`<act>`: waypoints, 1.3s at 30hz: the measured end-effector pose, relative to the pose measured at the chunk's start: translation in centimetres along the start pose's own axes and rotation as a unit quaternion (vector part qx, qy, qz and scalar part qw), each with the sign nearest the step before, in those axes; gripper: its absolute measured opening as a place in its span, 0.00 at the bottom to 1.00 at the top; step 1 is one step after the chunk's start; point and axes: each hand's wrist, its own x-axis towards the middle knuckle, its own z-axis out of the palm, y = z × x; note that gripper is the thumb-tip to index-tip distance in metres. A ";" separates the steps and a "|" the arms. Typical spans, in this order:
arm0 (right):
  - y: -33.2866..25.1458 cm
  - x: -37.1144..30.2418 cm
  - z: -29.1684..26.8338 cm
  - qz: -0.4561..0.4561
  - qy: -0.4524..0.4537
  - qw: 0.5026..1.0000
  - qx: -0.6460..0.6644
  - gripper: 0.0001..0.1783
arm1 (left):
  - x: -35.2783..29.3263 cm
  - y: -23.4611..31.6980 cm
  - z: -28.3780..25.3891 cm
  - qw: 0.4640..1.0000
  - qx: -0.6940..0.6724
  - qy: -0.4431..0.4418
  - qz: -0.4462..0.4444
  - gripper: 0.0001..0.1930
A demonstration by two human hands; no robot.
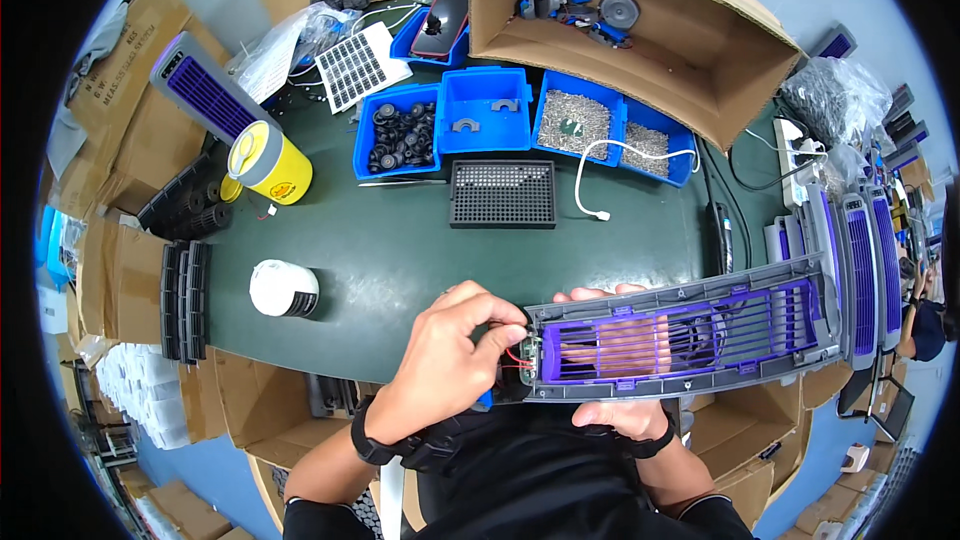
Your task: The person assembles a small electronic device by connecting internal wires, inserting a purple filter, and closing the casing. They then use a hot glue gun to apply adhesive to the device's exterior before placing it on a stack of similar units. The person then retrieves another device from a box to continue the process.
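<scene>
A long grey frame with a purple slatted grille (pixel 690 335) lies across my right hand (pixel 625 335). That hand supports it from beneath, its fingers over the far edge and thumb at the near edge. My left hand (pixel 455 345) pinches at the frame's left end, thumb and forefinger together. What sits between those fingertips is too small to make out. Red wires (pixel 518 360) show just below them, beside a small circuit board (pixel 532 358) at the frame's end.
Blue bins (pixel 484 143) hold black wheel-like parts, grey pieces and screws. In front stands a black screw tray (pixel 502 212). A white tub (pixel 283 288) and yellow canister (pixel 272 165) stand left. A cardboard box (pixel 640 60) rises behind; more grille panels (pixel 860 270) line the right.
</scene>
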 end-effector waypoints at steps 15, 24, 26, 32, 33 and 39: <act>0.9 -0.1 0.8 0.005 0.061 0.996 0.072 0.60 | -1.0 6.4 -0.3 0.969 0.112 -0.041 0.216 0.28; 0.3 -1.7 0.8 0.001 0.032 0.986 0.162 0.61 | -1.5 8.1 2.1 0.947 0.123 0.016 0.298 0.26; -0.5 -2.0 -0.6 -0.023 0.029 0.999 -0.024 0.63 | -0.4 6.8 0.8 0.967 0.101 0.078 0.222 0.15; 0.4 -2.1 -0.6 -0.013 0.041 0.999 -0.028 0.64 | 0.9 1.4 -1.6 0.995 0.013 -0.094 -0.013 0.06; 0.5 -2.2 -0.5 -0.011 0.049 0.999 -0.009 0.64 | 0.8 1.4 -1.5 0.993 -0.011 -0.110 -0.049 0.06; 0.5 -2.2 -0.9 0.006 0.060 0.998 -0.004 0.62 | 1.6 1.6 -1.8 0.985 0.011 -0.168 -0.048 0.07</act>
